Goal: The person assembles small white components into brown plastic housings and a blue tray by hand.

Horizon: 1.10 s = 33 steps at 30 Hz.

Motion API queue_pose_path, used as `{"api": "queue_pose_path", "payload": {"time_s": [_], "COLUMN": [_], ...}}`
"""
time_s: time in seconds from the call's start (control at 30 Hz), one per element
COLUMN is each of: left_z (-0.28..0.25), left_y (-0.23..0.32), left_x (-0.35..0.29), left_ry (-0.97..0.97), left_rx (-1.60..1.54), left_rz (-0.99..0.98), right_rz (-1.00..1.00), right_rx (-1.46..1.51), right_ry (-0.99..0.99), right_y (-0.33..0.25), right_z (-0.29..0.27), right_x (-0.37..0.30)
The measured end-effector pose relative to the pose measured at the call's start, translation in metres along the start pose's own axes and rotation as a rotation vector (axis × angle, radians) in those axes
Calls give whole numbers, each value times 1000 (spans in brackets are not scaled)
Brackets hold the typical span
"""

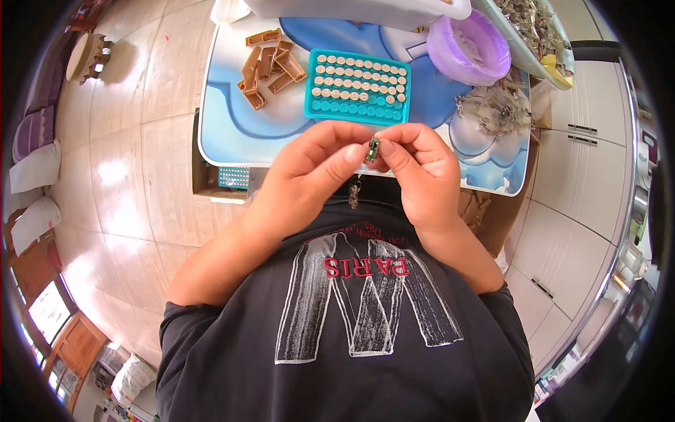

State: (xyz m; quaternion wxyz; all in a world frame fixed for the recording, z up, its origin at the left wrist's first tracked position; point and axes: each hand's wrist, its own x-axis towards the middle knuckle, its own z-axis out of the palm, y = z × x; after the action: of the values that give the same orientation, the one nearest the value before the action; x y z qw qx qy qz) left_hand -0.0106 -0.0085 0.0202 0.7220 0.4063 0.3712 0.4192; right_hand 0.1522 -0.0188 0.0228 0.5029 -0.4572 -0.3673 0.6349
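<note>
Pinching one small green circuit board [373, 149] between fingertips of left hand [320, 156] and right hand [425, 165]; releasing with neither, so ranking neither as nearer. Holding board near front edge of patterned table [235, 151], just bodyward of teal tray [309, 109], pointing long axis roughly away from body, slightly tilted. Counting one tray, four rows of pale discs [339, 71], too small for exact total; about six overlapping brown pieces [266, 63]; one purple bowl [485, 77].
</note>
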Motion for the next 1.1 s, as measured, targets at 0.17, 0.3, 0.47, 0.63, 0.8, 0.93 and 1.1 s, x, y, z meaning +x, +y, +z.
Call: {"api": "queue_pose_path", "payload": {"time_s": [0.17,0.3,0.47,0.63,0.8,0.93,1.1], "left_z": [-7,-14,-23,-70,-111,-113,-116], "left_y": [-6,-8,3,14,9,11,11], "left_x": [3,2,2,9,23,28,26], "left_ry": [-37,-28,-7,361,304,343,401], "left_rx": [-301,-246,-64,1556,1680,1606,1585], "left_rz": [-223,-351,-374,325,421,456,389], "right_rz": [-482,-464,-377,-320,-163,-120,-74], "right_rx": [-667,-723,-622,-477,-198,-149,-83], "right_ry": [-2,-66,-81,-71,-93,-101,-118], "right_y": [10,12,17,19,18,20,19], "right_z": [-9,-9,-13,-19,-13,-13,-16], "right_x": [8,7,10,12,10,11,10]}}
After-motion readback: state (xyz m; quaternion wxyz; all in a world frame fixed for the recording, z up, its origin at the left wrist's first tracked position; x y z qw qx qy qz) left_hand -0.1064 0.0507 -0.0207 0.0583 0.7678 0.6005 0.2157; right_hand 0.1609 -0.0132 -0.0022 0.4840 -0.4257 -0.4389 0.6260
